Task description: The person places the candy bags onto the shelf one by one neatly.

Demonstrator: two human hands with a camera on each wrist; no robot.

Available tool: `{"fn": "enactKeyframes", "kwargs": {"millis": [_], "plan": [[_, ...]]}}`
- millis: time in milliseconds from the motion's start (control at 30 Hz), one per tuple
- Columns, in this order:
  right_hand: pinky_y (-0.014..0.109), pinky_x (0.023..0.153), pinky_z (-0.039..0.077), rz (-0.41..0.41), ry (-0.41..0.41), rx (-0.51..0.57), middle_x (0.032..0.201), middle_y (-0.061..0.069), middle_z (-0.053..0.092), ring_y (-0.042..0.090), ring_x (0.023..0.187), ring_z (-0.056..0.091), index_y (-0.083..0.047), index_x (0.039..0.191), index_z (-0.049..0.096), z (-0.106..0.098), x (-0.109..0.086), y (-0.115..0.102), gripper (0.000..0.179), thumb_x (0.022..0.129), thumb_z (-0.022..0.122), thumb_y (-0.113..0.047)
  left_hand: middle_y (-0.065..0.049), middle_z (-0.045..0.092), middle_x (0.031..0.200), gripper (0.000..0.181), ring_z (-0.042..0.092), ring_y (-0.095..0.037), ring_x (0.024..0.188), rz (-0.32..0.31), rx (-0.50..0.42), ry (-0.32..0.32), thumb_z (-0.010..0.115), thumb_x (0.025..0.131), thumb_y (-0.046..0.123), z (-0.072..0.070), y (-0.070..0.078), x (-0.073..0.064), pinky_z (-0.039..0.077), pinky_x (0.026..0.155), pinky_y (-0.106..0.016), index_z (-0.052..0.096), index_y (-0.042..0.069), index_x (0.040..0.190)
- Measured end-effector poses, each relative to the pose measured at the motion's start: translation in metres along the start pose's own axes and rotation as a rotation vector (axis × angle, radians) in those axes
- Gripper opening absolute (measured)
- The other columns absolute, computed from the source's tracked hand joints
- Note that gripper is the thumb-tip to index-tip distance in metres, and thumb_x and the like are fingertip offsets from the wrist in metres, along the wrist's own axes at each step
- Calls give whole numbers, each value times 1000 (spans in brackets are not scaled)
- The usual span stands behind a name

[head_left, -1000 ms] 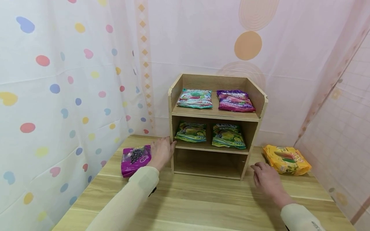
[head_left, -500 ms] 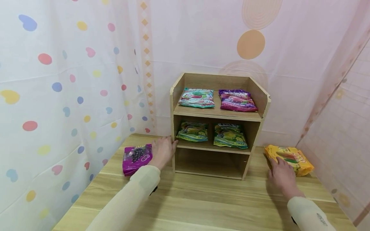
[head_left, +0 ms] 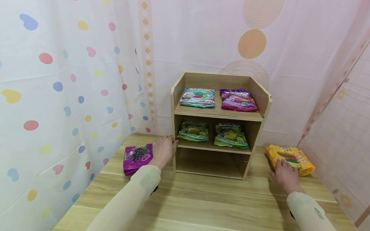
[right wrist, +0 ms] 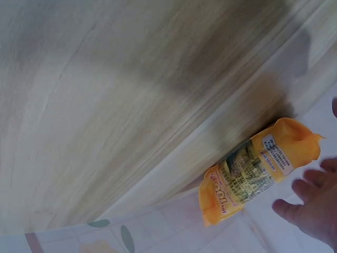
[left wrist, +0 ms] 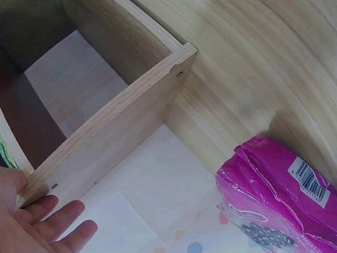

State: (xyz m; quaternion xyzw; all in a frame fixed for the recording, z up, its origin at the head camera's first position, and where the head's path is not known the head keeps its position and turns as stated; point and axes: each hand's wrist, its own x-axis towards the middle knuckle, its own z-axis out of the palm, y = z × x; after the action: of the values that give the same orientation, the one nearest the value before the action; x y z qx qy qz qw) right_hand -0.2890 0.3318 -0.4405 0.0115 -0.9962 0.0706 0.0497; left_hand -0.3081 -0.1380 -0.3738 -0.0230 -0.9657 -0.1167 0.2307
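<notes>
In the head view my left hand holds the left side panel of a small wooden shelf. The left wrist view has the thumb at the panel's front edge and the fingers along its outer face. A purple package with dark grapes printed on it lies just left of that hand. Over on the right, my right hand reaches to the near left part of a yellow package with a mango print. Its fingers are spread and loosely bent in the right wrist view, beside the package.
On the top board lie a teal candy bag and a purple candy bag. Two green candy bags lie on the middle board. Patterned curtains hang close behind and beside the wooden table.
My right hand has moved right, from beside the shelf to the yellow package. The left hand stays on the shelf panel. The whole head view has shifted slightly.
</notes>
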Motion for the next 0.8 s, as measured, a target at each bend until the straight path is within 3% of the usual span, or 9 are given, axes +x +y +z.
{"fn": "enactKeyframes", "kwargs": {"millis": [100, 567, 800], "plan": [[77, 98, 23, 15, -59, 5, 140, 43, 33, 61, 127, 32, 18, 137, 32, 1, -1, 1, 67, 96, 62, -26, -16, 70, 104, 36, 63, -35, 101, -3, -2, -9, 54, 102, 38, 0, 0, 0, 42, 93, -56, 67, 5, 95], [75, 97, 28, 11, -112, 3, 139, 41, 39, 60, 125, 37, 19, 137, 34, 8, -3, 1, 65, 96, 60, -23, -15, 70, 105, 38, 63, -35, 102, -12, -4, -20, 53, 102, 39, 1, -1, 0, 43, 92, -55, 68, 5, 99], [72, 89, 36, -7, -98, 26, 120, 40, 53, 58, 112, 49, 17, 126, 44, 12, -4, 4, 54, 95, 61, -25, -15, 70, 103, 36, 62, -35, 101, -10, -12, -18, 53, 102, 39, 1, -1, 0, 42, 91, -55, 67, 6, 96]]}}
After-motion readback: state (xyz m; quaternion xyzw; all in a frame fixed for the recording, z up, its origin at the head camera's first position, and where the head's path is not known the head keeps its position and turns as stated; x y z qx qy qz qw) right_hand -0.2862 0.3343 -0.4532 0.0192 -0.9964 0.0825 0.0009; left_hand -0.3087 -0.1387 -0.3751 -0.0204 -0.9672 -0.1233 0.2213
